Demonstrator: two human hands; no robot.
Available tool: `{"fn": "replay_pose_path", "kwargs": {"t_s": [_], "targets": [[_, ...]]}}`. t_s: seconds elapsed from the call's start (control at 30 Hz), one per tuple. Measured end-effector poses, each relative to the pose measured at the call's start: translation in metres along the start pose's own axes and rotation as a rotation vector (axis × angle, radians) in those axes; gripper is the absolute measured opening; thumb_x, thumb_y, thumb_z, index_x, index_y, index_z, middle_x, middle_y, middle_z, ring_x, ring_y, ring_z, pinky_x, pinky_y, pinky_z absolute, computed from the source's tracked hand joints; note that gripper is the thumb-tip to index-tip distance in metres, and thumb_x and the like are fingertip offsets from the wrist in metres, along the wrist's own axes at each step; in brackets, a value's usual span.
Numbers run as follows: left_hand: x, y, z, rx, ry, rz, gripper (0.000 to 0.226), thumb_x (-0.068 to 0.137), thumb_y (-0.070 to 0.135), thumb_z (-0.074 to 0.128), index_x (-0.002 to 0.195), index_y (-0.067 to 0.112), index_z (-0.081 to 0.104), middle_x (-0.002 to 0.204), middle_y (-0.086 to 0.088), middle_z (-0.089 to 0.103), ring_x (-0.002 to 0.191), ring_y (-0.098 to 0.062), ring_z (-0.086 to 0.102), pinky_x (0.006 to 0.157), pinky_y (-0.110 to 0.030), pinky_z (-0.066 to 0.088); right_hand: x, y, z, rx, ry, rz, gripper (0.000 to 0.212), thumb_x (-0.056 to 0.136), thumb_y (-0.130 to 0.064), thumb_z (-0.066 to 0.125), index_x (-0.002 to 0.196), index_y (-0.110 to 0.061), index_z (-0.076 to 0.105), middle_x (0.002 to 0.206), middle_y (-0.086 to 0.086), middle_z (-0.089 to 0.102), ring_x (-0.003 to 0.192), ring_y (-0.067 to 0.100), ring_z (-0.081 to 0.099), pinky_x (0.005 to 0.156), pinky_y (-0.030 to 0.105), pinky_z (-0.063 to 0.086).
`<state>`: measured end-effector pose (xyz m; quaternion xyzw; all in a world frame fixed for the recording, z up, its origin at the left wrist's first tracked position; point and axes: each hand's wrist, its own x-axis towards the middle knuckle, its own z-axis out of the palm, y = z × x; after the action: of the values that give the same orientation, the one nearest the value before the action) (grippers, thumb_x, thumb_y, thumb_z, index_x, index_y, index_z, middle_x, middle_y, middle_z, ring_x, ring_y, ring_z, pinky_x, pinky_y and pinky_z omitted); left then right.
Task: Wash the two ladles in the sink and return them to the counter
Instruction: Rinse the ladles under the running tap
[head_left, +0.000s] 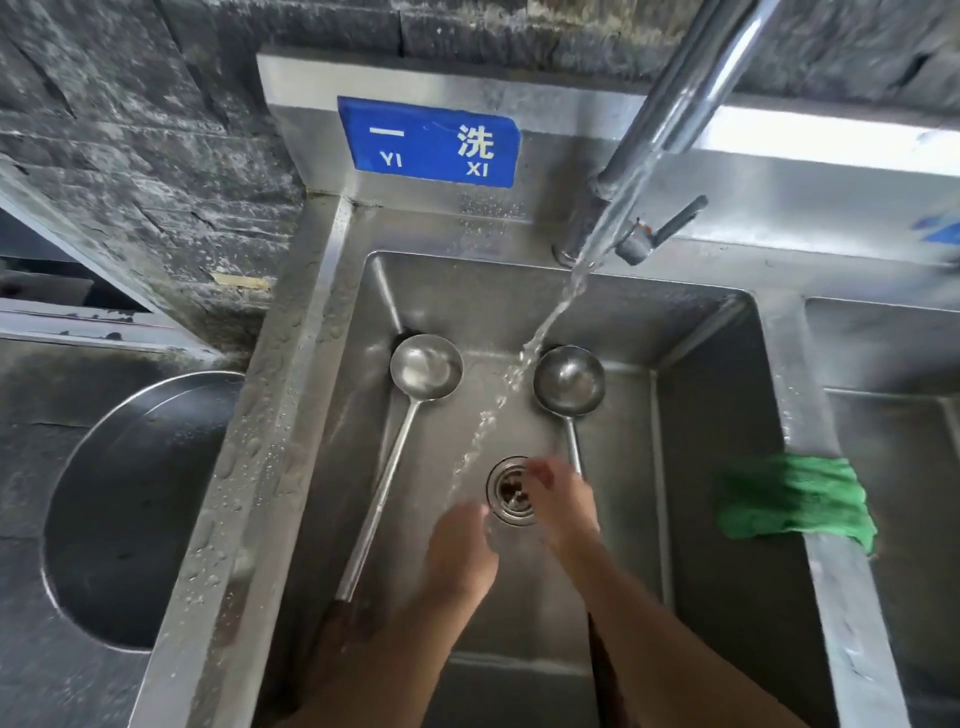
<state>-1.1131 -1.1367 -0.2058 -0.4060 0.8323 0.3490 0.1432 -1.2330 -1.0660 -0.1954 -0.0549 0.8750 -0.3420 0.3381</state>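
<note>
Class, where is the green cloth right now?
In the head view, the green cloth is draped over the divider on the sink's right side.

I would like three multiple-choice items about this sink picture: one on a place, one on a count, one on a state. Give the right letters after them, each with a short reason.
1. Where does the green cloth lie?
A. in the round drain
B. on the divider between the two steel basins
C. on the blue sign

2. How many long-handled steel ladles lie in the steel sink basin?
A. one
B. two
C. three

3. What is the state of the chrome tap?
A. running
B. shut off
C. dripping only

Answers:
1 B, it drapes over the rim right of the basin.
2 B, two bowls lie side by side, the second ladle to the right.
3 A, a full stream falls toward the left hand and right hand.
</note>
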Motion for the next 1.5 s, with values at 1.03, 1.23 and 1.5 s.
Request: {"fn": "replay_pose_path", "kwargs": {"t_s": [1.03, 1.23, 1.5], "targets": [[-0.010, 0.053, -0.142, 0.394, 0.027, 0.076, 0.022, 0.097, 0.020, 0.048, 0.118, 0.018, 0.055, 0.111, -0.004, 0.066, 0.103, -0.026, 0.067, 0.079, -0.035, 0.053, -0.049, -0.091, 0.024, 1.136, -0.325, 0.320, 0.033, 0.082, -0.011, 0.074, 0.110, -0.004, 0.059, 0.080, 0.011, 0.068, 0.071, 0.021, 0.065, 0.065, 0.031, 0.050], [0.003, 0.069, -0.138, 0.548, 0.088, 0.276, 0.043, 0.101, 0.017, 0.040, 0.143, 0.015, 0.034, 0.118, -0.010, 0.063, 0.104, -0.030, 0.067, 0.086, -0.042, 0.053, -0.043, -0.094, 0.016, 1.278, -0.257, 0.386, 0.048, 0.087, -0.013, 0.065, 0.131, -0.003, 0.053, 0.132, 0.026, 0.059, 0.129, 0.043, 0.051, 0.107, 0.049, 0.042], [0.004, 0.051, -0.157, 0.476, 0.022, 0.384, 0.025, 0.094, 0.036, 0.050, 0.102, 0.014, 0.060, 0.094, -0.006, 0.068, 0.090, -0.031, 0.068, 0.073, -0.036, 0.052, -0.030, -0.111, 0.006, 1.616, -0.190, 0.410, 0.033, 0.098, -0.032, 0.050, 0.071, -0.013, 0.052, 0.063, 0.003, 0.052, 0.059, 0.019, 0.052, 0.067, 0.030, 0.044]]}}
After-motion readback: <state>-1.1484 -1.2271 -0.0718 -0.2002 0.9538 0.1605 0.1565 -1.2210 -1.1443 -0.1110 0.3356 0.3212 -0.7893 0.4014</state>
